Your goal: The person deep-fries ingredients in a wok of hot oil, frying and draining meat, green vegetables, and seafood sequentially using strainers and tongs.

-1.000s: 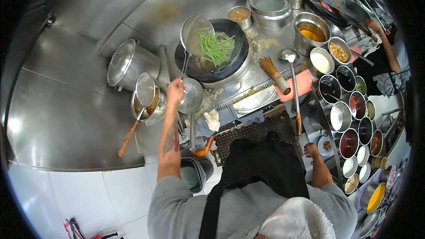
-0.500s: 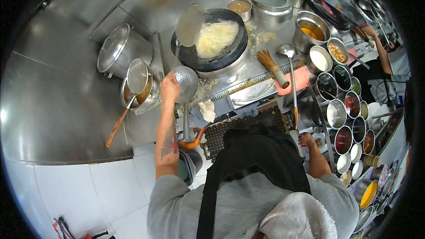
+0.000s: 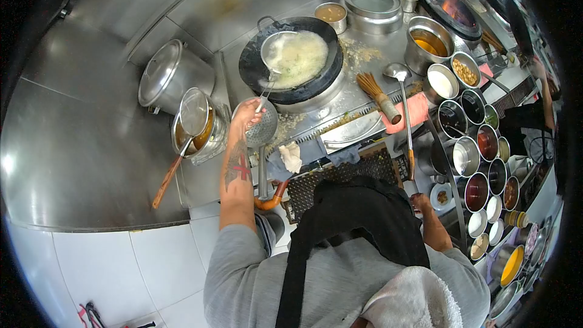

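My left hand (image 3: 248, 112) is closed around the handle of a round wire strainer (image 3: 268, 85), whose basket dips into the left side of the wok. Pale, foamy food (image 3: 300, 54) bubbles in the oil of the black wok (image 3: 252, 64). Just beneath my left hand rests a perforated metal skimmer (image 3: 262, 130), its handle pointing toward me. Low beside my body, my right hand (image 3: 419, 202) has its fingers curled; whatever it may hold is hidden. A small plate with brown bits (image 3: 441, 196) lies near it.
A second strainer (image 3: 194, 112) lies across a pot of oil on the left, beside a lidded stockpot (image 3: 173, 76). A bamboo brush (image 3: 379, 97) and a ladle (image 3: 405, 115) lie right of the wok. Several seasoning containers (image 3: 475, 192) line the right. Flames show at another burner (image 3: 452, 12).
The strainer came down from above the wok's left edge into the oil. My left hand moved slightly right and tilted with it. The co-worker's wok at the far right left the burner.
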The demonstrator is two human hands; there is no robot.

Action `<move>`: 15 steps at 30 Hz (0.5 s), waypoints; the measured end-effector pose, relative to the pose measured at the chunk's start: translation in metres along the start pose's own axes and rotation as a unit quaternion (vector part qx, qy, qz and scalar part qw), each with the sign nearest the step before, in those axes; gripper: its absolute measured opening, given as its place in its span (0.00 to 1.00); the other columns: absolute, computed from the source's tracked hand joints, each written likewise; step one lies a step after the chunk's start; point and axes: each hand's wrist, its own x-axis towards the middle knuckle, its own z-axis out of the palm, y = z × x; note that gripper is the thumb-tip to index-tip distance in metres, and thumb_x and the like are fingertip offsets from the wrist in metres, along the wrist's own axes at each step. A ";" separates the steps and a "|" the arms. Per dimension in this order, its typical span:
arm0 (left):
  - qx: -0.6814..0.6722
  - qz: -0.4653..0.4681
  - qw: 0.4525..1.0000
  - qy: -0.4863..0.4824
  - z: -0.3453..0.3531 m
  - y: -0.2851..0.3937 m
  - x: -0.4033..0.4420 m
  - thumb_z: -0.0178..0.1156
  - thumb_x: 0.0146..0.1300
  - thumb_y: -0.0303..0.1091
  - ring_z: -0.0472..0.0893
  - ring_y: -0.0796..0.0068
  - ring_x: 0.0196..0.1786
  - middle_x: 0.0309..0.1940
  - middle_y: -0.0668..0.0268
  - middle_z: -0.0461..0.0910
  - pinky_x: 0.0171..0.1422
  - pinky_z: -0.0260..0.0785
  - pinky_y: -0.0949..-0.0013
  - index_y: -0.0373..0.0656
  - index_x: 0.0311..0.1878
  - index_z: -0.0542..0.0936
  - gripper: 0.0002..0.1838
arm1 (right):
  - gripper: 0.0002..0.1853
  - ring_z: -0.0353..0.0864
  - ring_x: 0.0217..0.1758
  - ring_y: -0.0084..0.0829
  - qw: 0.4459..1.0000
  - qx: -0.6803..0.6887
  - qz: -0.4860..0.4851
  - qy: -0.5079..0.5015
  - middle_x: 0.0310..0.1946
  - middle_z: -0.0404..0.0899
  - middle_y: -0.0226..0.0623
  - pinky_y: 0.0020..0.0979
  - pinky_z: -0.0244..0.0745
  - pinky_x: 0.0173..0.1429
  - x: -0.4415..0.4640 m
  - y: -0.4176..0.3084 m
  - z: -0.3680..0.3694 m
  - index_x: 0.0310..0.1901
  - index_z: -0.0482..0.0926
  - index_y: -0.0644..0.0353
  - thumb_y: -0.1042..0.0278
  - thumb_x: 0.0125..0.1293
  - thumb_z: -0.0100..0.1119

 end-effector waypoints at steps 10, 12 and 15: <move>0.315 0.319 0.878 0.169 0.041 -0.010 -0.066 0.49 0.70 0.38 0.74 0.78 0.19 0.17 0.67 0.76 0.27 0.67 0.72 0.42 0.51 0.79 0.15 | 0.05 0.75 0.24 0.33 1.000 -0.027 0.013 -0.005 0.24 0.75 0.28 0.42 0.74 0.30 0.014 0.027 -0.001 0.35 0.77 0.47 0.61 0.63 0.51; 0.355 0.334 0.851 0.198 0.060 0.005 -0.100 0.49 0.69 0.38 0.75 0.78 0.21 0.17 0.66 0.76 0.29 0.68 0.71 0.43 0.51 0.80 0.15 | 0.06 0.77 0.27 0.33 1.000 -0.013 0.005 0.018 0.25 0.76 0.29 0.42 0.75 0.31 0.008 0.019 -0.002 0.35 0.77 0.48 0.60 0.63 0.51; 0.373 0.336 0.837 0.219 0.066 0.002 -0.117 0.50 0.69 0.38 0.77 0.78 0.23 0.18 0.65 0.77 0.31 0.68 0.71 0.42 0.51 0.80 0.15 | 0.07 0.79 0.32 0.31 0.993 -0.108 -0.034 0.040 0.28 0.78 0.32 0.42 0.77 0.34 -0.031 -0.015 0.009 0.33 0.77 0.51 0.60 0.62 0.51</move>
